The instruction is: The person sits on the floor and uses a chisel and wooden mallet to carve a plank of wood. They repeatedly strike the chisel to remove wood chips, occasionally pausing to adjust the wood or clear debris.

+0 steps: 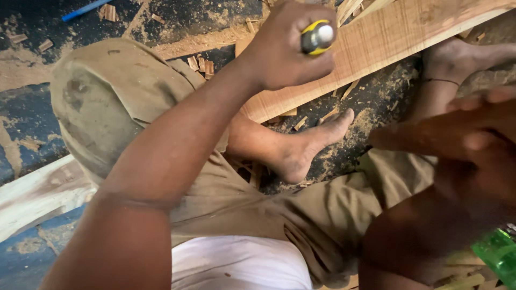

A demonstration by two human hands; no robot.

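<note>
Left hand (285,48): fingers pressed together in a fist around a yellow-and-black tool handle with a steel butt cap (317,37), held over the near edge of the long pale reddish wooden plank (387,43). Right hand (473,139): blurred; fingers look loosely extended, holding nothing I can make out. Translucent green plastic handle (497,255) near it. Bare foot (306,147) on the sawdust-strewn dark floor (183,16), beside the plank.

head camera looks down, close.
</note>
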